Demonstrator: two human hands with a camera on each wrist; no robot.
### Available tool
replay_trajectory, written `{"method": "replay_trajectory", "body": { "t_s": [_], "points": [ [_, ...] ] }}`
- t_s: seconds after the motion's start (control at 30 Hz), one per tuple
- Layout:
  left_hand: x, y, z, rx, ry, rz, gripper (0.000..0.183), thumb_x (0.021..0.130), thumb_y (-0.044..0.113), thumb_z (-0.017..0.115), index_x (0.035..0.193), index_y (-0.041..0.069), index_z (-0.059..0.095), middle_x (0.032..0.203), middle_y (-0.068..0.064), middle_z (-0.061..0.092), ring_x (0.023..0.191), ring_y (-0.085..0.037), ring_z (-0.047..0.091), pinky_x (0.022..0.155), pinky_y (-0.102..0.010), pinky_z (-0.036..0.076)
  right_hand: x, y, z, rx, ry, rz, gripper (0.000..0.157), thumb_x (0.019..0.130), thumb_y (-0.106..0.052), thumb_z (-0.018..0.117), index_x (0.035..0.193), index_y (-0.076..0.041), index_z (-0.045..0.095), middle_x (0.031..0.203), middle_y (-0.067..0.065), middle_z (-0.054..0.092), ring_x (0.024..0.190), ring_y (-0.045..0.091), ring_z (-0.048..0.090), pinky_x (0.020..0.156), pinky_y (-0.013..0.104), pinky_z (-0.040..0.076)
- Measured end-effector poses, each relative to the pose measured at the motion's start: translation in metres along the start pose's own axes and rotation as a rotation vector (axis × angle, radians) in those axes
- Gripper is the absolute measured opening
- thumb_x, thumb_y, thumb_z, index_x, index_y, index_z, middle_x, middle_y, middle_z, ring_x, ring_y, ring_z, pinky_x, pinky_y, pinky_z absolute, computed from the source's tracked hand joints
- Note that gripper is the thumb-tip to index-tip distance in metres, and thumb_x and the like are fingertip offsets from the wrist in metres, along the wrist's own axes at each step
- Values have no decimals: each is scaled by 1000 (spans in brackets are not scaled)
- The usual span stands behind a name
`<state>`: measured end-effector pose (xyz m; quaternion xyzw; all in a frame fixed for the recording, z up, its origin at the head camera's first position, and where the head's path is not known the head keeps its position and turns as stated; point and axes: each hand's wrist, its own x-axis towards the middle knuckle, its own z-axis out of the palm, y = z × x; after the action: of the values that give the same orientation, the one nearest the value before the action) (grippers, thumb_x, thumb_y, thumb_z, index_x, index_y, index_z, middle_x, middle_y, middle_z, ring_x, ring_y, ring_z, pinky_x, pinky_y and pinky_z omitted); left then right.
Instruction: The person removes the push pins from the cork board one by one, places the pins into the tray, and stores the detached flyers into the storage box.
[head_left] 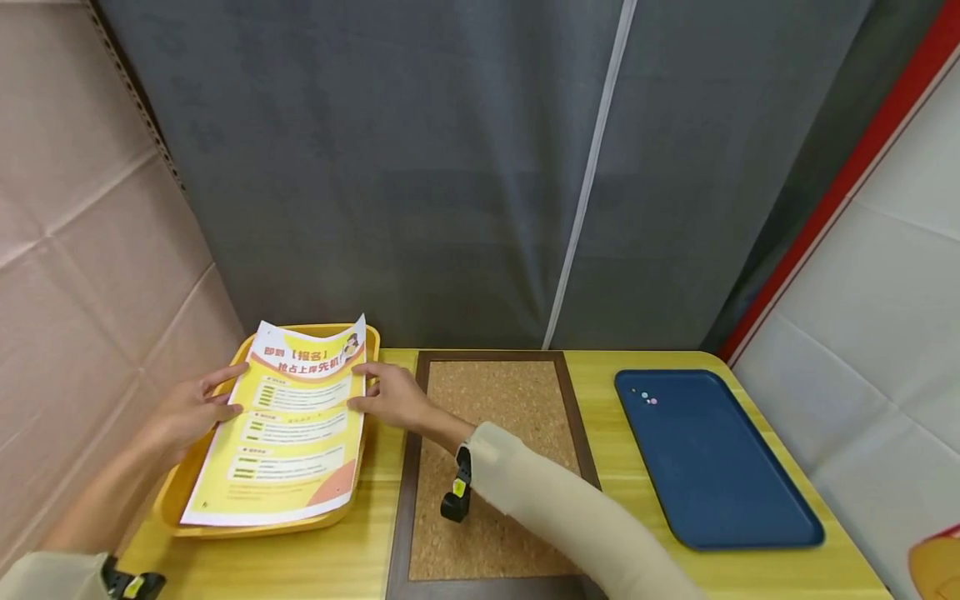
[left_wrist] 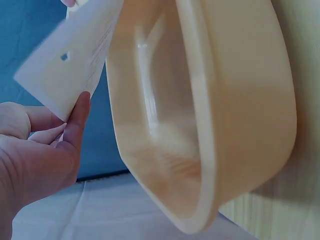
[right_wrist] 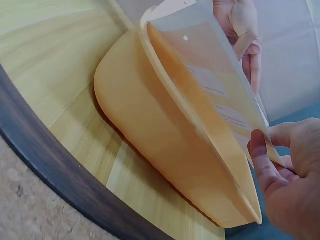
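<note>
A yellow and white printed sheet [head_left: 300,425] lies over the mouth of a yellow plastic basin [head_left: 168,500]. My left hand [head_left: 187,408] pinches the sheet's left edge between thumb and fingers. On the opposite edge, my right hand [head_left: 393,396] pinches it in the same way. Small holes show near the sheet's corners. In the left wrist view the sheet [left_wrist: 60,65] is lifted off the basin's rim [left_wrist: 200,100] on that side. The right wrist view shows its underside, with the right-hand fingers [right_wrist: 265,160] curled at the edge.
Right of the basin, a cork board [head_left: 480,500] with a dark wooden frame lies on the yellow wood-grain table [head_left: 615,433]. Farther right is a blue tray [head_left: 727,467] with several small pins [head_left: 645,397] near its far left corner. A grey curtain [head_left: 390,183] hangs behind.
</note>
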<state>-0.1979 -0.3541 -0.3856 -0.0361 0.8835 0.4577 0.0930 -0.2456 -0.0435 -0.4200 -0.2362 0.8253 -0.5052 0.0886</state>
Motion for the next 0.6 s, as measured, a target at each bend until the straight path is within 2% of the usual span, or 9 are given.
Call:
{"method": "replay_trajectory", "body": {
  "t_s": [0.03, 0.1, 0.17, 0.23, 0.4, 0.6],
  "points": [
    [1, -1, -1, 19, 4, -6, 75, 103, -1, 60, 167, -1, 20, 157, -44, 32, 122, -35, 64, 74, -21, 57, 1, 0, 2, 2, 1, 6, 53, 95, -11, 81, 145, -5, 64, 78, -2, 65, 61, 4, 53, 50, 19, 39],
    [3, -3, -5, 48, 2, -12, 75, 103, -1, 60, 166, -2, 20, 160, -44, 27, 137, -53, 49, 74, -17, 54, 4, 0, 5, 2, -2, 18, 53, 95, -11, 81, 145, -5, 64, 75, -2, 64, 59, 4, 51, 49, 19, 38],
    [5, -6, -6, 52, 0, -22, 74, 104, 0, 59, 167, -1, 19, 160, -45, 26, 144, -58, 38, 74, -16, 53, 6, 1, 8, 0, -3, 32, 54, 95, -12, 81, 146, -6, 63, 76, -1, 65, 59, 4, 52, 49, 19, 38],
    [8, -7, -7, 66, 7, -25, 74, 104, 1, 59, 167, -1, 19, 159, -45, 28, 144, -59, 39, 74, -16, 54, 8, 2, 11, -11, -5, 43, 55, 96, -13, 81, 147, -6, 63, 77, 1, 67, 59, 5, 52, 49, 19, 38],
    [11, -10, -6, 108, 19, -29, 74, 104, 2, 61, 166, 0, 22, 153, -47, 36, 127, -51, 58, 72, -24, 58, 10, 3, 17, -30, -16, 54, 58, 96, -14, 81, 149, -6, 60, 88, 3, 74, 62, 4, 60, 50, 18, 42],
    [12, -13, -5, 154, 22, -32, 74, 103, 1, 60, 166, -1, 22, 150, -49, 38, 112, -42, 66, 70, -26, 57, 8, 4, 21, -55, -26, 50, 59, 96, -15, 81, 150, -5, 58, 95, 4, 77, 63, 2, 62, 51, 17, 44]
  ]
}}
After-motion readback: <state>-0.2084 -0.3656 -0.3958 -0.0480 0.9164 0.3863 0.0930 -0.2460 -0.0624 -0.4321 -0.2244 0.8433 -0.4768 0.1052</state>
